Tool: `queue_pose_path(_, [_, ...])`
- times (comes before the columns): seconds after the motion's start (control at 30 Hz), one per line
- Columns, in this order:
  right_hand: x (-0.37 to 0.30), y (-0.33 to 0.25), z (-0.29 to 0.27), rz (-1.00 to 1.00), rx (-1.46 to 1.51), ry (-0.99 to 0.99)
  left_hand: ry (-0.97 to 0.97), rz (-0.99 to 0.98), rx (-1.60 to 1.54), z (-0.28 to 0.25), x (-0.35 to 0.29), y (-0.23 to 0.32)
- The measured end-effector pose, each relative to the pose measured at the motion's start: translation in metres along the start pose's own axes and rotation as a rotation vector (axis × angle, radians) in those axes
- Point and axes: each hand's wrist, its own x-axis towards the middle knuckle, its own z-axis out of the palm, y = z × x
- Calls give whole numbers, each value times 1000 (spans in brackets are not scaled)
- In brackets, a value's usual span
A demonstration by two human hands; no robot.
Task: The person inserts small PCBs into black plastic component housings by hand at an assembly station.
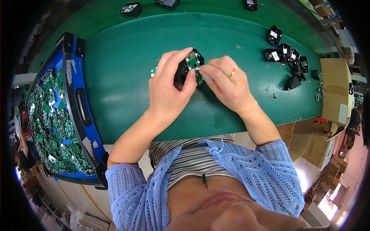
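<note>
Your left hand (169, 81) grips a black plastic housing (201, 59) and green circuit board (191, 61) as your right hand (229, 82) pinches at right, contents unclear.

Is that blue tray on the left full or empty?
Not empty: a great many green circuit boards cover the blue tray, with only small blue patches between them. How deep they lie, I cannot tell.

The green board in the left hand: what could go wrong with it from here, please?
The left hand holds the green board together with a black case, so the board might slip or scrape the case.

The right hand has its fingertips at the board's edge; pressing too hard could perhaps damage small parts.
</note>
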Motion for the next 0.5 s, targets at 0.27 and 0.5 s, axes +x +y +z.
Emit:
queue_pose_path(0.27, [-1, -1, -3, -5, 15, -85, -64, -37, 36, -1, 1, -2])
queue_pose_path(0.5, [1, -3, -3, 139, 122, -14, -122, -278, -335, -3, 1, 0])
